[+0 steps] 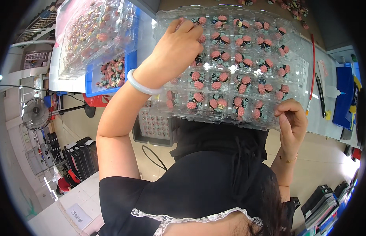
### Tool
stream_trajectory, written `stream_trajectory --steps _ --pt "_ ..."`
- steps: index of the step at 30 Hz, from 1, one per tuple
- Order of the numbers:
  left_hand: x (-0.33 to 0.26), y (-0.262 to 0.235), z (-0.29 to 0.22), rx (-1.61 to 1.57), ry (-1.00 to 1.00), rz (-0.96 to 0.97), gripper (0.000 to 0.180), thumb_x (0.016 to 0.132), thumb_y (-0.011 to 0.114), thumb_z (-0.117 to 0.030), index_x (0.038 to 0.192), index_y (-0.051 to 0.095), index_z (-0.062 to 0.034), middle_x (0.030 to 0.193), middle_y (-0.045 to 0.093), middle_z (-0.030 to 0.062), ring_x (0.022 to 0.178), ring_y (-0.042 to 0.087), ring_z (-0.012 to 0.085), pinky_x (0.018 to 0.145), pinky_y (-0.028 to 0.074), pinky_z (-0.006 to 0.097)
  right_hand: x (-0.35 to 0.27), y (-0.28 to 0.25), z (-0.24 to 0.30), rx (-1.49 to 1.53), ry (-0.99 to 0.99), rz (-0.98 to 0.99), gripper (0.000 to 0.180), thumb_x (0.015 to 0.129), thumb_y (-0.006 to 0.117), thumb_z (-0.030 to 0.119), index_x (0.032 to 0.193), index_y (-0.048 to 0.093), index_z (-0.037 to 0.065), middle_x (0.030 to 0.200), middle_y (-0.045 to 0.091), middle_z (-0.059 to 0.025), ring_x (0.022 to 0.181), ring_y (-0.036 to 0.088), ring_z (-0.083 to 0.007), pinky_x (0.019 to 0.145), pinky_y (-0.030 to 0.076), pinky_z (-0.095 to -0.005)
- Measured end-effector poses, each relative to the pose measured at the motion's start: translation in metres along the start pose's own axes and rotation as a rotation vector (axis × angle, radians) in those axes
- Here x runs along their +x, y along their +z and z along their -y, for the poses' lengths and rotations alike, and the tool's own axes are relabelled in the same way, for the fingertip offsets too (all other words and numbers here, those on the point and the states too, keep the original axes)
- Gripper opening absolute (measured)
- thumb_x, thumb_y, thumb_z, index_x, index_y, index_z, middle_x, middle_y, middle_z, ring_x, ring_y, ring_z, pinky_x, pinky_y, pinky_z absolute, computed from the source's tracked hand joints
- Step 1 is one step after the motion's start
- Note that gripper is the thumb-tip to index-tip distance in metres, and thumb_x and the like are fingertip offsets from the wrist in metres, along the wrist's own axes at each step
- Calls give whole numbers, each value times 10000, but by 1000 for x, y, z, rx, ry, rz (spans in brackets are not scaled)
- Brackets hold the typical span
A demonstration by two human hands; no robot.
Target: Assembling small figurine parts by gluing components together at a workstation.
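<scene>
A clear plastic blister tray [293, 47] with many pockets is held in front of me, each pocket holding small pink and black flower-shaped pieces [242, 59]. My left hand [177, 49], with a pale bangle on the wrist, lies on the tray's upper left part with its fingers curled over the far edge. My right hand [291, 122] pinches the tray's near right edge between thumb and fingers.
A stack of similar filled clear trays [92, 31] stands at the upper left on a blue bin [129, 63] of loose pink pieces. Another tray [153, 128] sits low under the held one. A red tube [312, 74], pens and blue objects [344, 94] lie on the white table at right. A fan [35, 114] stands at left.
</scene>
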State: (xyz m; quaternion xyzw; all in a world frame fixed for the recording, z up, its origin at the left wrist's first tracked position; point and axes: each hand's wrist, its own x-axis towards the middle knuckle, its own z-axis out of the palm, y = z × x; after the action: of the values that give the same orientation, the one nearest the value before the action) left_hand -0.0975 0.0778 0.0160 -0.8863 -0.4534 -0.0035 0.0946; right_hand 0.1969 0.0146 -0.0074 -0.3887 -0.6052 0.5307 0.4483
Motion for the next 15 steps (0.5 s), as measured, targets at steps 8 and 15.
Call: stream_trajectory --steps 8,15 --pt "-8 -11 18 -439 -70 -36 87 714 545 -31 779 601 -41 906 524 63 859 520 239 799 415 331 1 -1 0 12 -21 16 146 706 492 -47 852 503 -33 796 492 -80 713 475 -128 661 381 -233" --pt "-19 -12 11 -1915 -542 -151 159 822 466 -54 910 583 9 906 560 47 893 558 172 739 438 286 0 -2 0 15 -11 25 146 711 501 -25 856 506 -31 798 490 -79 715 476 -127 660 380 -232"
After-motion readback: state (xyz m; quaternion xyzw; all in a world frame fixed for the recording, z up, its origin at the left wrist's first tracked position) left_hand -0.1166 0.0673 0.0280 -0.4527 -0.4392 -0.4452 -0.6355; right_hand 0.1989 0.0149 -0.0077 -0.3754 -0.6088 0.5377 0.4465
